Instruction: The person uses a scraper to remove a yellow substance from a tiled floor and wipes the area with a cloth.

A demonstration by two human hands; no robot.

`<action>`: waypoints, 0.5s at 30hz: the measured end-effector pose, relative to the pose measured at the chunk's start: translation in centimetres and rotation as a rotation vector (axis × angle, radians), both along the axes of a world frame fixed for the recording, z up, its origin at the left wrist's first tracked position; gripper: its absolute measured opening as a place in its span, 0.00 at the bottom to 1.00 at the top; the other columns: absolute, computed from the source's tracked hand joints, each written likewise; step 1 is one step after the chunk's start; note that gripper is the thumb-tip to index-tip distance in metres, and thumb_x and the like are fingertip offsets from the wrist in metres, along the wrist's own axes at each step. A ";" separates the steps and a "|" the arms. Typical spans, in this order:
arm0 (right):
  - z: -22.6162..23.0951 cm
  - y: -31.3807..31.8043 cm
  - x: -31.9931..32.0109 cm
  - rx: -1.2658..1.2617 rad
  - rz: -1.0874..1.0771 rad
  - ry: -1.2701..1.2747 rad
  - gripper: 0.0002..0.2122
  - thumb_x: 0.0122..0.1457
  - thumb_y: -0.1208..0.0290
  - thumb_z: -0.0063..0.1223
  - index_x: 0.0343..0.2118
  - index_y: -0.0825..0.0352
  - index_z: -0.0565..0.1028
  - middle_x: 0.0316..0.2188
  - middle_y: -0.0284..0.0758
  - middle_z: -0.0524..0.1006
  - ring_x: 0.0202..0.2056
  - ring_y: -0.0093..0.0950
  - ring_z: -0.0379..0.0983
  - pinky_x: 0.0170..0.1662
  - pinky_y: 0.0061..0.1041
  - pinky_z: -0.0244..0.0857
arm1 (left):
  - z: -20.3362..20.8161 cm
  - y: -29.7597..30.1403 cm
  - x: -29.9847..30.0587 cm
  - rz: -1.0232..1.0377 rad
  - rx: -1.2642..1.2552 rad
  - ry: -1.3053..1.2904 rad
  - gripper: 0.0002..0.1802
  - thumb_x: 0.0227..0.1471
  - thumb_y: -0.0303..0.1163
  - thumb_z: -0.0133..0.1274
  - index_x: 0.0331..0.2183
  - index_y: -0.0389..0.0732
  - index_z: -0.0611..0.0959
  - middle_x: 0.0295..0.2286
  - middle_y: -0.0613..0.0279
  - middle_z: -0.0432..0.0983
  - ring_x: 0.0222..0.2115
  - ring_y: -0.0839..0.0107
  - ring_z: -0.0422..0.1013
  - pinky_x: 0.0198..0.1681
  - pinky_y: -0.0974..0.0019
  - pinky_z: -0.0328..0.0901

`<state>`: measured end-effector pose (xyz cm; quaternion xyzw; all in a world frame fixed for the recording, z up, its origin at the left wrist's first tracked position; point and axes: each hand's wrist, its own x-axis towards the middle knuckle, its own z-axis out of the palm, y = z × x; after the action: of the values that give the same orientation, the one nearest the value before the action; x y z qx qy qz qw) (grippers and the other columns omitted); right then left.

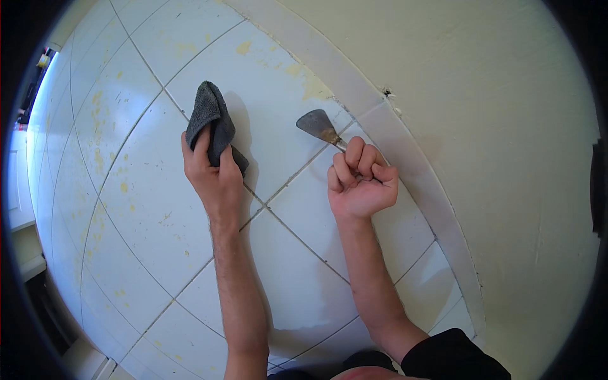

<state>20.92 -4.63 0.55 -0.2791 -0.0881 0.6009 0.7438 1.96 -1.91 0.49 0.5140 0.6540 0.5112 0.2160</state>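
A folded dark grey cloth (212, 117) is gripped in my left hand (215, 174), its upper end sticking out past the fingers. My right hand (363, 180) is turned palm up, fingers curled around the handle of a scraper (318, 125). The scraper's wide, worn metal blade points up and left; most of its handle is hidden in the fist. Beneath both hands lies the white tiled floor (297, 253), with yellowish patches (313, 85) near the skirting and more toward the left.
A tile skirting (405, 142) curves along the right, meeting a cream wall (506, 126). A small dark hole (387, 93) shows at the skirting's top edge. White furniture (19, 183) stands at the far left rim. Small yellow specks dot the left tiles.
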 end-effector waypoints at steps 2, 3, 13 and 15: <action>0.1 -0.1 0.3 0.123 0.032 -0.155 0.12 0.43 0.67 0.37 0.15 0.60 0.48 0.17 0.28 0.50 0.14 0.21 0.40 0.17 0.23 0.33 | -0.2 0.0 0.1 0.001 0.005 -0.003 0.20 0.56 0.16 0.50 0.51 0.27 0.78 0.49 0.53 0.71 0.51 0.61 0.69 0.56 0.66 0.62; 0.1 -0.3 0.6 0.118 0.035 -0.154 0.12 0.43 0.67 0.37 0.15 0.60 0.48 0.17 0.28 0.50 0.14 0.21 0.40 0.17 0.23 0.33 | -0.1 0.2 0.1 0.010 0.047 0.020 0.20 0.53 0.16 0.50 0.49 0.27 0.78 0.45 0.54 0.71 0.44 0.63 0.70 0.49 0.67 0.64; 0.4 -0.5 1.9 0.512 0.056 -1.083 0.13 0.36 0.66 0.48 0.15 0.71 0.62 0.15 0.37 0.63 0.15 0.23 0.53 0.18 0.24 0.42 | 0.0 0.3 0.2 0.008 0.108 0.040 0.19 0.51 0.14 0.49 0.47 0.26 0.78 0.40 0.54 0.70 0.38 0.63 0.70 0.44 0.68 0.65; 0.0 -0.5 0.6 0.567 0.103 -1.171 0.13 0.40 0.65 0.50 0.22 0.72 0.67 0.18 0.36 0.65 0.19 0.21 0.55 0.20 0.22 0.46 | -0.2 0.0 -0.2 0.015 0.107 0.050 0.19 0.51 0.13 0.49 0.47 0.26 0.78 0.40 0.54 0.70 0.37 0.63 0.70 0.44 0.68 0.65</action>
<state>21.49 -5.16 0.56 -0.3488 -0.6471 0.3376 0.5879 1.72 -1.94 0.31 0.5325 0.6348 0.5341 0.1679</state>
